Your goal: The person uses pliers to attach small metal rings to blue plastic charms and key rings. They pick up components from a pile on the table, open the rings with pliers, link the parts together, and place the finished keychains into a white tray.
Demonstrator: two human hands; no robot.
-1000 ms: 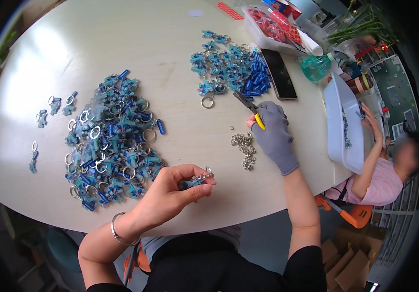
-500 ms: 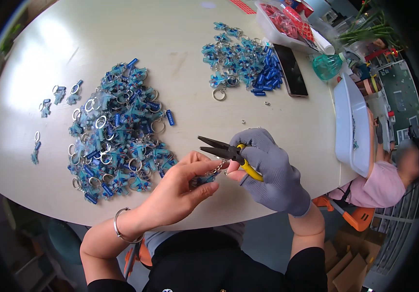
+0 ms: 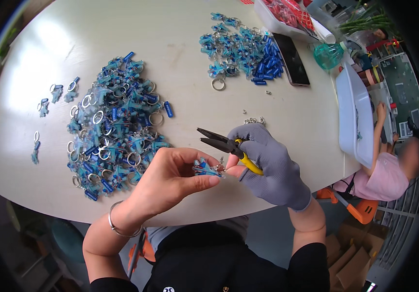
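A translucent blue, plane-shaped keychain charm (image 3: 205,168) is pinched between the thumb and fingers of my bare left hand (image 3: 163,177). My right hand (image 3: 275,168), in a grey glove with bare fingertips, is closed around yellow-handled pliers (image 3: 222,142). The black jaws of the pliers point left and stand apart, above the charm, with nothing between them. Below the jaws, the bare fingertips of my right hand meet the small metal links (image 3: 220,166) at the charm's right end. Part of the charm is hidden by my left fingers.
A large heap of finished-looking keychains (image 3: 117,126) lies left, with several single ones beyond. At the back are more charms (image 3: 234,48), blue tags (image 3: 270,61) and a phone (image 3: 292,58). Loose metal links (image 3: 255,120) lie beyond my right hand. A bin (image 3: 353,117) stands right, near another person (image 3: 382,177).
The charm has turned and shows more clearly between my left fingers. My right hand has shifted slightly with the pliers, and the loose links beyond it have come into view.
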